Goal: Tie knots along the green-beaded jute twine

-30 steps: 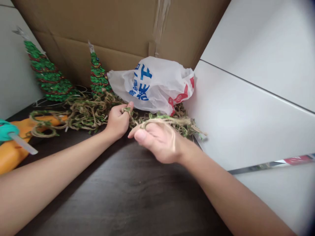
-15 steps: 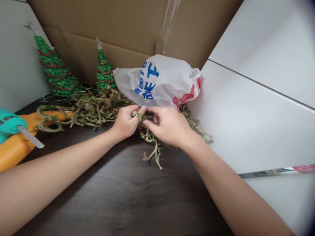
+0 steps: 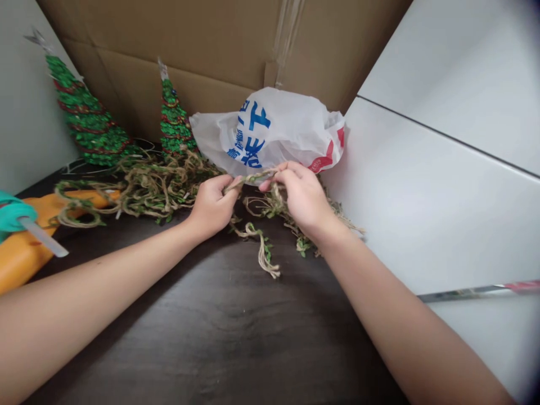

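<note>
A short stretch of brown jute twine garland (image 3: 255, 176), threaded with small green leaves, runs nearly level between two bare hands, just in front of a plastic bag. The left hand (image 3: 213, 208) is curled into a loose fist, its thumb pressing the twine against the bent forefinger. The right hand (image 3: 306, 197) pinches the other end of the stretch between thumb and fingertips.

Below the hands, a loose tail of twine (image 3: 264, 253) curls onto a dark wood-grain tabletop (image 3: 219, 326). Beside the left hand lies a thick tangle of leafy twine (image 3: 156, 188); another bunch of it (image 3: 302, 245) lies under and beside the right hand.

Behind is the crumpled white plastic bag (image 3: 291, 124), printed in blue and red. To its left stand a small green tinsel Christmas tree (image 3: 174, 121) and a larger, leaning one (image 3: 90, 121), both star-topped, before a big cardboard box (image 3: 169, 34). At far left, a teal tool (image 3: 17, 214) with a translucent stick (image 3: 44, 236) overlaps an orange object (image 3: 25, 253). White tiles (image 3: 442, 197) fill the right side.
</note>
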The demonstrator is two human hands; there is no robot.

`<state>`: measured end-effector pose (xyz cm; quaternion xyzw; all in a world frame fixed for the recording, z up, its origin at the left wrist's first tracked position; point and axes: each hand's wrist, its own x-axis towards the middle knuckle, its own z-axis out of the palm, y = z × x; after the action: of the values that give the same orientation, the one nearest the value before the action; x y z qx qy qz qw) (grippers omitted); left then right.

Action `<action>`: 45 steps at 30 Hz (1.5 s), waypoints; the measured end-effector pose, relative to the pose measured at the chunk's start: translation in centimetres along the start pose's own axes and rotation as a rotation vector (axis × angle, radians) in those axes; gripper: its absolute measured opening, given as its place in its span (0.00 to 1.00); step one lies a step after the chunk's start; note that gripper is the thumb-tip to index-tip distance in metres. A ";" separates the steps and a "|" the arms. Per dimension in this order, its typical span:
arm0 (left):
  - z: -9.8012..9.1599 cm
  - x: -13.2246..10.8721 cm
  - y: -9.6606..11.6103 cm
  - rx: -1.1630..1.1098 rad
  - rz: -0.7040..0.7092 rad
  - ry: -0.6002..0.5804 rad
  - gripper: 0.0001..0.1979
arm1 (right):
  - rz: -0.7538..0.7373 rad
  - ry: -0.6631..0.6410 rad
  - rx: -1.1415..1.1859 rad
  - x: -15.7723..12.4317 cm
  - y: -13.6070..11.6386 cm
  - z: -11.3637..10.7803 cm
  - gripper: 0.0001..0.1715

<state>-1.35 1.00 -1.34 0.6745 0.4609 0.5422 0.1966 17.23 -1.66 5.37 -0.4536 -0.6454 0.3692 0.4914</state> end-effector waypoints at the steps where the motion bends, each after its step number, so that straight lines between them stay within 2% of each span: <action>1: 0.0 0.1 0.0 -0.009 -0.037 0.017 0.22 | 0.046 0.010 0.039 0.2 -0.3 -0.3 0.09; 4: -0.1 0.3 -0.1 -0.035 -0.127 0.081 0.24 | 0.025 0.114 -0.085 0.5 -0.7 -1.7 0.07; 7: 0.0 0.5 -0.2 -0.045 -0.155 0.100 0.25 | -0.109 0.216 -0.512 0.3 -1.0 -3.5 0.09; 9: 0.1 0.6 -0.4 -0.096 -0.178 0.095 0.24 | -0.078 0.175 -0.809 0.1 -1.2 -4.7 0.08; 12: 0.1 0.5 -0.5 -0.167 -0.173 0.087 0.21 | 0.001 -0.044 -1.056 -0.3 -1.5 -5.8 0.03; 13: 0.1 0.4 -0.5 -0.154 -0.147 0.084 0.21 | -0.011 -0.110 -1.081 -0.5 -1.7 -5.8 0.04; 16: 0.0 -0.1 0.0 -0.016 -0.012 0.043 0.22 | -0.124 -0.211 -0.994 -1.2 -2.2 -4.4 0.22; 17: -0.1 -0.3 0.3 0.036 0.047 0.013 0.21 | -0.161 -0.242 -0.931 -1.4 -2.3 -3.6 0.24; 21: -0.2 -0.8 1.1 0.127 0.221 -0.066 0.22 | -0.210 -0.445 -0.789 -2.3 -2.1 -0.4 0.16; 24: -0.1 -0.8 1.1 0.129 0.230 -0.070 0.22 | -0.196 -0.452 -0.791 -2.4 -1.5 0.4 0.11; 27: 0.0 -0.7 0.9 0.123 0.188 -0.075 0.20 | -0.157 -0.343 -0.744 -2.0 -1.0 -0.1 0.14; 32: 0.0 -0.6 0.6 0.109 0.129 -0.029 0.20 | -0.103 -0.001 -0.854 -1.0 -1.1 -2.0 0.15; 37: 0.0 -0.4 0.4 0.036 0.068 -0.017 0.21 | -0.076 0.197 -0.892 -0.1 -1.1 -3.9 0.15; 41: 0.0 0.0 -0.2 -0.005 0.029 0.046 0.24 | -0.167 0.351 -0.728 1.0 -0.3 -5.2 0.18; 45: 0.1 0.3 -1.1 0.022 -0.014 0.081 0.22 | -0.168 0.370 -0.513 1.9 0.2 -5.6 0.24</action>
<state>-1.66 1.81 -2.04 0.6506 0.4793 0.5627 0.1742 22.53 0.44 7.10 -0.5670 -0.6523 0.0639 0.4989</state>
